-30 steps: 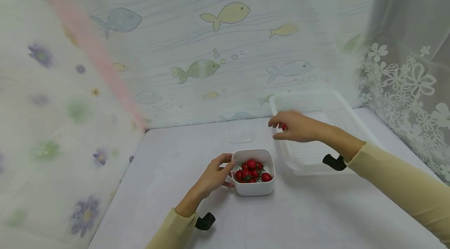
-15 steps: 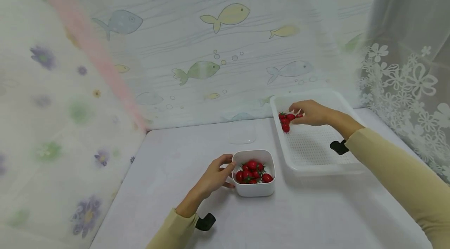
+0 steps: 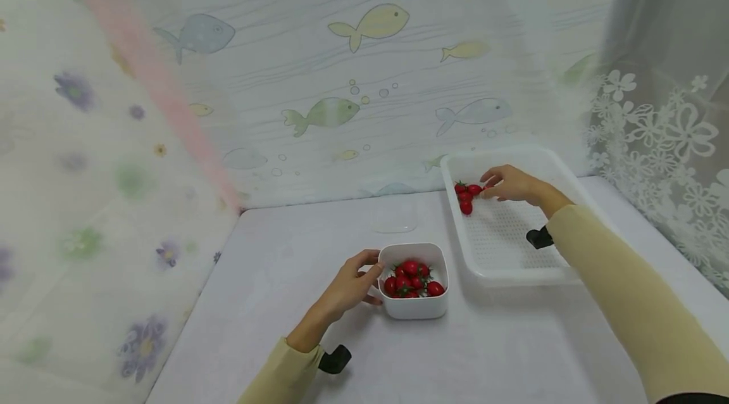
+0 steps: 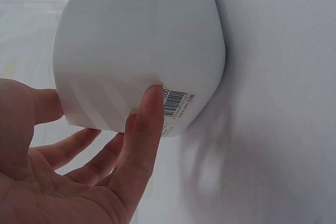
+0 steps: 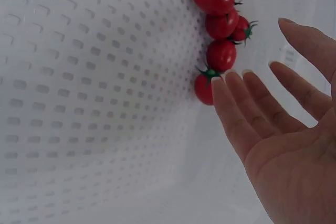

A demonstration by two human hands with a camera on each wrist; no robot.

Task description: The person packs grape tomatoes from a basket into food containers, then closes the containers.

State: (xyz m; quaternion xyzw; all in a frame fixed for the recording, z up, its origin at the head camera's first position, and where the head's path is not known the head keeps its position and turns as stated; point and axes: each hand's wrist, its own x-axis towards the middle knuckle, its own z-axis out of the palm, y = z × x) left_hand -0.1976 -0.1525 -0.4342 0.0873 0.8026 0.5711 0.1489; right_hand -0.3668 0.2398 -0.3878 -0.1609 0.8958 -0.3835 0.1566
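My left hand (image 3: 351,287) holds the near-left side of a white square container (image 3: 414,308), thumb at the rim and fingers along the outer wall. A barcode label (image 4: 176,103) shows beside a fingertip in the left wrist view. Inside the container lie several small red cherry tomatoes (image 3: 411,267) with green stems. Over the white perforated basket (image 3: 490,274), my right hand (image 3: 512,183) has its fingers spread and nothing in the palm. Its fingertips are right at the lowest of several cherry tomatoes (image 5: 221,54) clustered along the basket's left wall.
A clear, flat lid-like piece (image 3: 394,220) lies on the white-covered table (image 3: 285,265) behind the container. Fish-patterned sheeting (image 3: 364,106) hangs at the back, and a lace-patterned curtain (image 3: 660,125) borders the right.
My right hand has moved from the basket's left rim further into the basket, to the right and back, uncovering the tomatoes there. The left hand stays at the container.
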